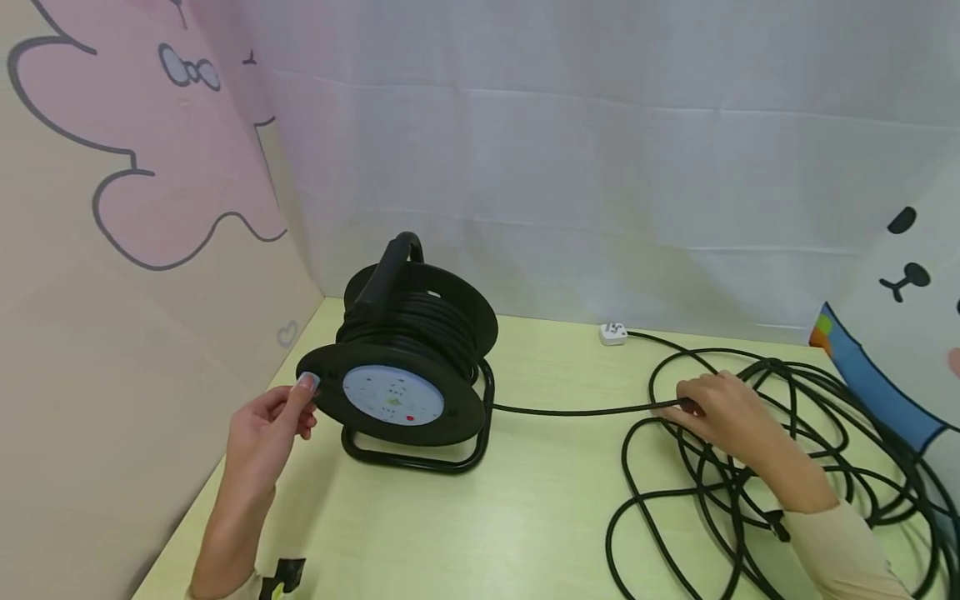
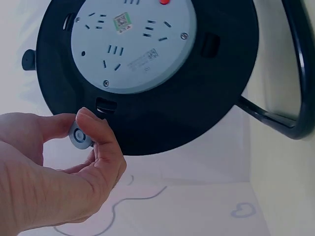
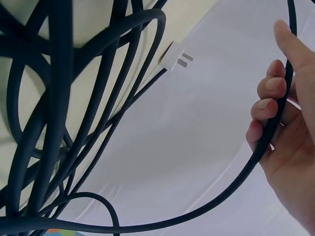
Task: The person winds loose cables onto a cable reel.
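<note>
A black cable reel (image 1: 462, 413) stands on its tube frame left of the table's middle, cable wound thickly on its drum. On its front is a pale socket panel (image 2: 133, 44) with a red button. My left hand (image 1: 258, 442) is at the reel's left rim, thumb and fingers pinching a small grey knob (image 2: 79, 136). Over to the right, my right hand (image 1: 727, 417) holds the black cable (image 1: 577, 412), which runs nearly straight from the reel. In the right wrist view the cable passes across the curled fingers (image 3: 271, 87) and sags toward the loose loops.
Tangled loops of cable (image 1: 705, 492) spread over the right side of the table (image 1: 525, 517). A white plug (image 1: 612, 334) lies near the back edge. Printed sheets (image 1: 600, 183) stand behind and at both sides. A small black object (image 1: 288, 573) is by the left wrist.
</note>
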A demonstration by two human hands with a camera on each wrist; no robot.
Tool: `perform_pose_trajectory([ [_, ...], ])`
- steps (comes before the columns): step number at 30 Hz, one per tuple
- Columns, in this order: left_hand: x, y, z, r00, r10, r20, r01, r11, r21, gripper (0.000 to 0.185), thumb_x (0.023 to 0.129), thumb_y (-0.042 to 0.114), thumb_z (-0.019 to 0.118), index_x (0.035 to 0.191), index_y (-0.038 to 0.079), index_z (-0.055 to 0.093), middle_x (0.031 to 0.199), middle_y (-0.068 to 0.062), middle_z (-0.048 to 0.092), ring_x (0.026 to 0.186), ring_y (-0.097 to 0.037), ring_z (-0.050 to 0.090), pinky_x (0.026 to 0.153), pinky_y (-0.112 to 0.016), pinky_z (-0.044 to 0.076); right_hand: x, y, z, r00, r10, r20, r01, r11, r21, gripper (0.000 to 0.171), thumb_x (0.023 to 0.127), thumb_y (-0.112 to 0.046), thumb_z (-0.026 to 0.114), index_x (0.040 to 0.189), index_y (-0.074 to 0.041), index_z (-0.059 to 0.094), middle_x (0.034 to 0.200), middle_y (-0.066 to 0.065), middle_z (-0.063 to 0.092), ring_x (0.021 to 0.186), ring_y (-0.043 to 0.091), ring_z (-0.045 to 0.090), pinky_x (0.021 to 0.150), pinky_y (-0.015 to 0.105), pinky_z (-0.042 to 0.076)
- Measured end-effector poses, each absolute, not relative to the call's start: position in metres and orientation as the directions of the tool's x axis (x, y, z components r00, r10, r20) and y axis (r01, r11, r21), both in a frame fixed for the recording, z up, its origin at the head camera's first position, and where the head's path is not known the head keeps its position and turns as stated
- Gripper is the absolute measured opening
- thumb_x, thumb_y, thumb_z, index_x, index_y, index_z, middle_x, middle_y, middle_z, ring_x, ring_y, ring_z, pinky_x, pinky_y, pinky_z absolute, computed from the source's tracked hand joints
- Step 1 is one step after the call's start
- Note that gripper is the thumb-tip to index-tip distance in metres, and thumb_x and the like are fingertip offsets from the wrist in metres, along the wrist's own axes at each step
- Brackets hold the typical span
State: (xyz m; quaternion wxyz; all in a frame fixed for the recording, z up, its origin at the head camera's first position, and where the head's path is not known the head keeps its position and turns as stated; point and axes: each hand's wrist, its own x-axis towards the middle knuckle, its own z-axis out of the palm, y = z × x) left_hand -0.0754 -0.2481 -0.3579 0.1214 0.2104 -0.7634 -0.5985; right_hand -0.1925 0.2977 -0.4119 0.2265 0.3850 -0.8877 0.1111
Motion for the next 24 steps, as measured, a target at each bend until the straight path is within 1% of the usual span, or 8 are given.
perform_pose_trajectory([
  [5,-0.076,-0.241,-0.346,-0.878,-0.477,-0.042,-0.143,0.178,0.974,0.047,0.100,0.037,0.069,0.108,-0.009,0.066,0.072,0.005,0.066,0.062,-0.010,0.060,0.058,-0.018,0.053,-0.193,0.294,-0.410,-0.572,-0.644,0.508,-0.749,0.662,-0.004,0.057,0.099,-0.069,0.040,0.067,-0.023,0.047,0.060,-0.018,0.036,0.056,0.001,0.027,0.054,0.025,0.030],
  [7,-0.076,-0.239,-0.342,-0.879,-0.474,-0.042,-0.135,0.163,0.977,0.047,0.099,0.037,0.070,0.108,-0.009,0.066,0.074,0.003,0.066,0.062,-0.010,0.060,0.058,-0.018,0.053,-0.193,0.293,-0.408,-0.555,-0.648,0.522,-0.762,0.648,-0.005,0.054,0.100,-0.065,0.046,0.067,-0.022,0.048,0.060,-0.018,0.037,0.056,0.001,0.028,0.054,0.025,0.031],
  [9,-0.076,-0.236,-0.339,-0.882,-0.470,-0.042,-0.131,0.159,0.978,0.047,0.099,0.037,0.070,0.108,-0.009,0.066,0.075,0.002,0.067,0.062,-0.010,0.060,0.058,-0.018,0.054,-0.194,0.293,-0.407,-0.544,-0.651,0.530,-0.771,0.637,-0.010,0.053,0.101,-0.063,0.047,0.068,-0.022,0.048,0.059,-0.018,0.038,0.055,0.000,0.029,0.054,0.025,0.032],
  [14,-0.077,-0.230,-0.332,-0.887,-0.461,-0.029,-0.113,0.155,0.981,0.046,0.100,0.035,0.070,0.106,-0.010,0.065,0.076,-0.002,0.067,0.062,-0.011,0.059,0.057,-0.019,0.053,-0.194,0.292,-0.404,-0.527,-0.654,0.543,-0.779,0.627,-0.001,0.052,0.106,-0.057,0.043,0.070,-0.020,0.052,0.059,-0.017,0.043,0.053,-0.001,0.032,0.051,0.026,0.035],
  [17,-0.077,-0.227,-0.330,-0.887,-0.461,-0.025,-0.098,0.136,0.986,0.044,0.100,0.033,0.070,0.105,-0.011,0.065,0.075,-0.003,0.067,0.060,-0.012,0.058,0.056,-0.020,0.052,-0.194,0.291,-0.405,-0.540,-0.652,0.532,-0.774,0.634,-0.009,0.044,0.105,-0.047,0.055,0.071,-0.019,0.055,0.059,-0.016,0.047,0.053,-0.002,0.035,0.049,0.025,0.037],
  [19,-0.077,-0.226,-0.330,-0.887,-0.462,-0.025,-0.093,0.126,0.988,0.043,0.100,0.032,0.070,0.104,-0.011,0.065,0.074,-0.003,0.067,0.059,-0.012,0.058,0.055,-0.020,0.052,-0.193,0.291,-0.406,-0.558,-0.648,0.519,-0.767,0.641,-0.024,0.037,0.101,-0.038,0.066,0.071,-0.020,0.055,0.058,-0.016,0.047,0.051,-0.003,0.034,0.048,0.023,0.037],
  [22,-0.077,-0.225,-0.329,-0.884,-0.467,-0.023,-0.084,0.110,0.990,0.041,0.100,0.030,0.070,0.103,-0.011,0.066,0.074,-0.004,0.067,0.058,-0.011,0.057,0.055,-0.019,0.052,-0.193,0.291,-0.410,-0.582,-0.637,0.506,-0.753,0.657,-0.038,0.035,0.096,-0.032,0.074,0.069,-0.021,0.055,0.056,-0.018,0.045,0.050,-0.005,0.032,0.047,0.021,0.035],
  [24,-0.077,-0.225,-0.329,-0.882,-0.470,-0.021,-0.081,0.108,0.991,0.041,0.100,0.030,0.070,0.103,-0.010,0.066,0.074,-0.004,0.067,0.058,-0.011,0.057,0.055,-0.019,0.052,-0.194,0.291,-0.414,-0.596,-0.628,0.500,-0.741,0.671,-0.041,0.036,0.095,-0.032,0.075,0.068,-0.021,0.054,0.055,-0.018,0.042,0.049,-0.004,0.030,0.046,0.021,0.033],
])
